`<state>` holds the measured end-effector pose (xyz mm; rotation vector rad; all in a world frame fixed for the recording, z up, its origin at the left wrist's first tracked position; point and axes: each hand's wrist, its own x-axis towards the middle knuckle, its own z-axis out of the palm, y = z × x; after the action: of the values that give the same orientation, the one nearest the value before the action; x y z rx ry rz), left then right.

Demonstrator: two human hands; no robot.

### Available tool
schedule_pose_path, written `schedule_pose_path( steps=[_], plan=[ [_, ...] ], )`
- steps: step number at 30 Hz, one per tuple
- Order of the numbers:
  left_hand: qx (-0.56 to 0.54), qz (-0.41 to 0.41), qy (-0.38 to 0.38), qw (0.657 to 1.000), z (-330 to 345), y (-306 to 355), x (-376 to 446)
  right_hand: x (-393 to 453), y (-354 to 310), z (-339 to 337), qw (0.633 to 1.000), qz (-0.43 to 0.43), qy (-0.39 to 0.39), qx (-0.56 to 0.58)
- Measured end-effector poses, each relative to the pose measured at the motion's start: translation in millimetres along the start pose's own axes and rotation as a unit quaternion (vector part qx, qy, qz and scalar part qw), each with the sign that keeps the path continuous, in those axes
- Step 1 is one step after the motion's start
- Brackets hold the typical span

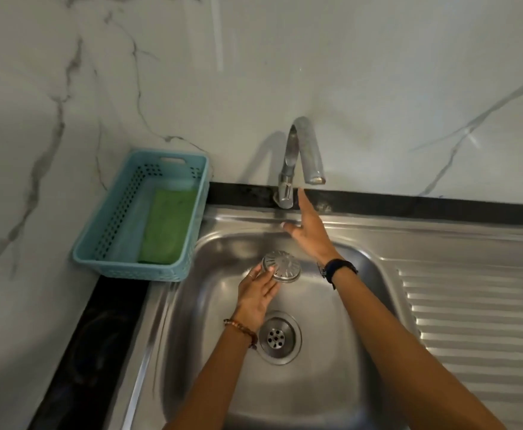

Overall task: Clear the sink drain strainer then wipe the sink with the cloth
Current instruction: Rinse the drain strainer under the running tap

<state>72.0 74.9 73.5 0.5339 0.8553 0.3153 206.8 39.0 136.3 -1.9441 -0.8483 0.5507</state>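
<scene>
Wall: white marble-look panels (254,72) with grey veins stand behind the sink, and a black strip runs along their foot.
Sink: a stainless steel basin (331,352) is set in a dark counter, with a ribbed draining board (477,321) at its right.
Drain: the drain opening (278,337) in the basin floor is uncovered, and small holes show in its centre.
Strainer: the round metal strainer (281,266) is out of the drain and is held above the basin, behind the opening, with its slotted side towards the camera.
Left hand: the left hand (255,297) pinches the strainer by its left edge between the thumb and the fingers; a bead bracelet (241,330) is on the wrist.
Right hand: the right hand (308,232) reaches to the base of the tap, fingers straight and together; the fingertips are just beside the tap's lever, and I cannot tell if they touch it. A dark watch (339,268) is on this wrist.
Tap: the curved metal tap (300,150) stands at the back edge of the sink; no water shows at its spout.
Basket: a light blue plastic basket (111,265) sits on the counter, left of the sink.
Cloth: a green cloth (168,228) lies flat in the basket, well apart from both hands.
</scene>
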Motion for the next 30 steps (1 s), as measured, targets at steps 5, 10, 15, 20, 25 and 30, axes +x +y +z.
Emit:
schedule_pose_path(
  steps=[5,10,15,20,25,30],
  plan=[
    [0.017,0.007,-0.038,0.999,5,27,10,15,1,10,0.996,-0.025,-0.01,-0.081],
    [0.058,0.007,-0.057,0.997,22,44,15,17,-2,-5,0.961,-0.095,-0.04,-0.255],
    [0.058,0.002,-0.044,0.997,27,41,17,22,-9,-21,0.933,-0.132,-0.076,-0.326],
    [0.069,-0.024,-0.012,0.997,14,33,21,-12,10,-2,0.99,0.018,0.033,-0.133],
    [0.084,-0.059,0.012,0.995,-3,19,20,-43,30,16,0.981,0.19,0.021,0.04],
    [0.092,-0.109,-0.002,0.99,-16,8,15,-55,23,12,0.977,0.177,-0.01,0.119]
  ],
)
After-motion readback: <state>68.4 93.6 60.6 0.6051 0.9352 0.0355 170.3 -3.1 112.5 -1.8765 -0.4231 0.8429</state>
